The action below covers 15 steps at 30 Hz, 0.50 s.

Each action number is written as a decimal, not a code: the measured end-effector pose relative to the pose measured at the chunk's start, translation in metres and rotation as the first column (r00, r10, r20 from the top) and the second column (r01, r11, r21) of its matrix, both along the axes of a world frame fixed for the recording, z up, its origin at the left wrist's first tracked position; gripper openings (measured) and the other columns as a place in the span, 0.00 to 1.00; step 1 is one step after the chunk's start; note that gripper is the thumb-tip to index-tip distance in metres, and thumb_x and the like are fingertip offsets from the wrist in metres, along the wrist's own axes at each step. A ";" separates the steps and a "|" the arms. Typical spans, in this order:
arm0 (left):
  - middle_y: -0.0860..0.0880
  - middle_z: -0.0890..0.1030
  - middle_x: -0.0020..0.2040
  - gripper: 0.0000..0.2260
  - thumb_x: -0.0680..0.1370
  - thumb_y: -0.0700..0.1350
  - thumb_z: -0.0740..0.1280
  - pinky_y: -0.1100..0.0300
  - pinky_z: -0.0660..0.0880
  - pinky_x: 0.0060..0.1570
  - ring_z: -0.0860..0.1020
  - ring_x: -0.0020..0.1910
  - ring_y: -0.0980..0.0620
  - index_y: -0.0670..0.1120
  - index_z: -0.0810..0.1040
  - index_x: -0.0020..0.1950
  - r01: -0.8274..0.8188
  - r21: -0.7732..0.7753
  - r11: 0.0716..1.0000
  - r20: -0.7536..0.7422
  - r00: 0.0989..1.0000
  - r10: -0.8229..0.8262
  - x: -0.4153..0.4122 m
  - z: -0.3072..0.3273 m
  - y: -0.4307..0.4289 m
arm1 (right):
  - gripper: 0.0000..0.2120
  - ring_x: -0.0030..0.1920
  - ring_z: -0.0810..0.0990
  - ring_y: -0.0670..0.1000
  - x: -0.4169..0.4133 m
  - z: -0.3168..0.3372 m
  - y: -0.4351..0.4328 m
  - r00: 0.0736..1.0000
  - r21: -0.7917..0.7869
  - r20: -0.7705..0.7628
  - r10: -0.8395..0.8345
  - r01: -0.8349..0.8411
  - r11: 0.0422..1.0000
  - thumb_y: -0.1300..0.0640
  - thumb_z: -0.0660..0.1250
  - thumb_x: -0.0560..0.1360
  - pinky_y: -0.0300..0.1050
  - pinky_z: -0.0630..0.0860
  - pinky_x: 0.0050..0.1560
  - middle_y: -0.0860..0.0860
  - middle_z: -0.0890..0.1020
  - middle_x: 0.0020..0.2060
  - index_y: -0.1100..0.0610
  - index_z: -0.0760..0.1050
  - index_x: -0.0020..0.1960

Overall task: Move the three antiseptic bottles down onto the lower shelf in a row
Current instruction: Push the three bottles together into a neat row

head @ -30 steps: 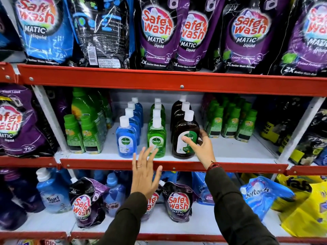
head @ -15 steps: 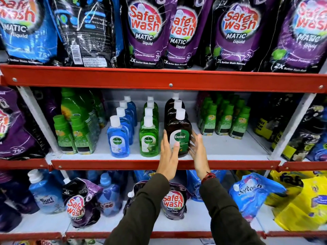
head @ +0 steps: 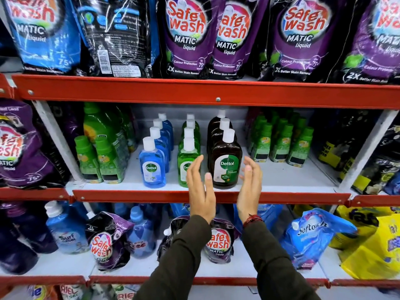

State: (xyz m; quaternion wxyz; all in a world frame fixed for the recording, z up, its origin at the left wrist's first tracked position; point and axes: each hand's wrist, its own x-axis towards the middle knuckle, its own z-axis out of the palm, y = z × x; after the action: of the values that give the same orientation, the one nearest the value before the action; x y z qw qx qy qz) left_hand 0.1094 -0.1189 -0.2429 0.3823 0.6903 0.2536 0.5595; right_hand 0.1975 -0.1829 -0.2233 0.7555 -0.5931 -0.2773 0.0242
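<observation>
The front brown bottle point(head: 226, 163) stands upright at the lip of the middle shelf point(head: 281, 176), heading a file of brown bottles whose rear members show only as white caps. It sits squarely between the two open palms. The left hand point(head: 200, 189) is raised just to its left, fingers straight and spread, the grip wide and holding nothing; it hides the lower right part of the green bottle point(head: 186, 163), cutting its label down to a few letters. The right hand point(head: 249, 187) curves in just to the right of the brown bottle, its grip also wide and empty; whether its fingertips point(head: 249, 163) touch the glass cannot be told. Farther left of the grip stands the blue bottle point(head: 152, 167), in full view, with its own file behind. Both dark sleeves point(head: 179, 256) cross the lower shelf point(head: 255, 269) beneath the grip, covering parts of the pouches point(head: 218, 243) there; the outer edges of the view are smeared and their labels unreadable.

Against half a second ago, the hands are slightly wider apart around the brown bottle, and the left one leans less toward it. None of the three bottles has left the middle shelf.
</observation>
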 end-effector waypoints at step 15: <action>0.55 0.65 0.83 0.32 0.76 0.77 0.54 0.43 0.57 0.83 0.63 0.81 0.55 0.67 0.63 0.78 0.325 -0.341 0.882 0.126 0.946 -0.300 -0.048 0.010 0.072 | 0.29 0.79 0.62 0.42 -0.068 0.008 0.060 0.887 -0.176 -0.069 0.456 -0.461 0.870 0.39 0.50 0.81 0.50 0.57 0.83 0.43 0.62 0.80 0.44 0.55 0.81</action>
State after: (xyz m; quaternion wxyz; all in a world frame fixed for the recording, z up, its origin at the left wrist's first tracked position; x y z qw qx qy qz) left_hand 0.0612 -0.0470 -0.2331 0.5949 0.6213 0.2229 0.4586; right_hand 0.1298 -0.1233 -0.2150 0.6724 -0.5785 -0.3968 0.2361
